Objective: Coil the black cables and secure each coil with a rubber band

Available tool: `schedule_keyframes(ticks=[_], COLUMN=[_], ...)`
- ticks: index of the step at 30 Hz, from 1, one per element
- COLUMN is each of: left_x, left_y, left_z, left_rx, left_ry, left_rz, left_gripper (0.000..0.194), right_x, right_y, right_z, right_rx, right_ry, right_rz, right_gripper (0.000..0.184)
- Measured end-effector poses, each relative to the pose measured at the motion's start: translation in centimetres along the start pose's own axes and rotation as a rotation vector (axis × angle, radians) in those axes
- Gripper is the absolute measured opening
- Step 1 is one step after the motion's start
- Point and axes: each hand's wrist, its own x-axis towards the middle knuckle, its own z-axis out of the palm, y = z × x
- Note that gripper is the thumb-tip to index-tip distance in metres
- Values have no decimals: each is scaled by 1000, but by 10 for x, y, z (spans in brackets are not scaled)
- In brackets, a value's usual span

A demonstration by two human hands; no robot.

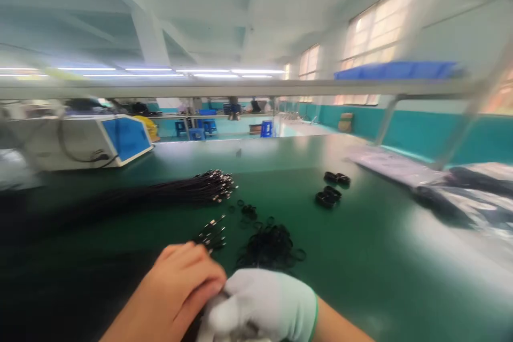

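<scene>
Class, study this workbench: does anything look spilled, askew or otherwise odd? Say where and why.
Mildly odd: some black rings lie strayed around a loose pile on the green tabletop, and only the right hand is gloved; the left hand is bare. No damage stands out, though blur hides detail.

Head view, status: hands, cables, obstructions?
Bare left hand against gloved right hand, grip hidden. Metal-tipped cables beyond left hand. Black rings heaped beyond right hand, possible obstruction.

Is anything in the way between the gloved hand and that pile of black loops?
Nothing visible stands between them. The gloved right hand is just this side of the pile of black loops; I can't tell whether they touch. The long bundle of black cables lies off to the left.
</scene>
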Motion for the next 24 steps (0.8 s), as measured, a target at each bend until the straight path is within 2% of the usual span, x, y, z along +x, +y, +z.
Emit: schedule_keyframes(ticks=[1, 3, 4, 7, 10, 15, 18, 20, 22, 24], left_x=[8, 21, 26, 32, 34, 31, 28, 24, 16, 4], left_y=[2, 1, 0, -3, -3, -3, -3, -7, -17, -32], left_z=[-5, -9, -9, -3, 1, 5, 14, 23, 31, 38], left_rx=[-40, -84, -93, -97, -125, -285, -330, -316, -226, -39], left_ry=[-129, -229, -254, -275, -252, -152, -88, -85, -104, -113], left_rz=[-46, -125, -154, -197, -195, -134, -95, -87, -133, -210], left_gripper=[25, 21, 20, 19, 18, 16, 14, 17, 23, 27], right_x=[3, 3, 2, -5, -8, -4, -4, -8, -15, -25], right_y=[10, 27, 31, 35, 32, 37, 39, 34, 23, 7], right_z=[-1, -3, -5, -10, -12, -11, -6, -2, -2, -6], right_rx=[65, 209, 348, 550, 597, 663, 647, 610, 546, 496], right_ry=[-50, -168, -233, -327, -369, -464, -465, -418, -330, -204], right_rz=[6, 25, 34, 27, 8, 28, 52, 13, -115, -301], right_gripper=[46, 62, 63, 53, 45, 57, 56, 54, 53, 47])
